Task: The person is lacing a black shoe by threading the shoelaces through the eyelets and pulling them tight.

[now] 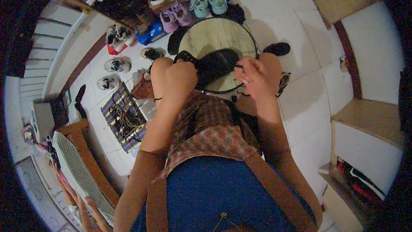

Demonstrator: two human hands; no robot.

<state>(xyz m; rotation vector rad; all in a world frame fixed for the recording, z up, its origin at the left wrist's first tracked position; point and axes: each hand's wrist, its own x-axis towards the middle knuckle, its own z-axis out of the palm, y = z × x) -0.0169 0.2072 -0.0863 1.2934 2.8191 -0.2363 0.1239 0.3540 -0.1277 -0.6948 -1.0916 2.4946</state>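
A round light-topped stool or low table (206, 35) with a dark rim stands before me. Over it lies a dark shoe (215, 66), its sole side or upper not clear in the dim light. My left hand (182, 75) is curled at the shoe's left end, beside a black part of it; its fingertips are hidden. At the shoe's right end, my right hand (252, 74) pinches a thin black strand, perhaps a lace, between bent fingers. A brown patterned cloth (212, 138) covers my lap.
Pairs of shoes, among them mint sneakers (208, 4) and lilac sneakers (175, 16), stand beyond the round top. On the left, white sneakers (117, 65) and a striped mat (124, 119) with tangled cords lie on the tiles. A black shoe (276, 49) is at the right.
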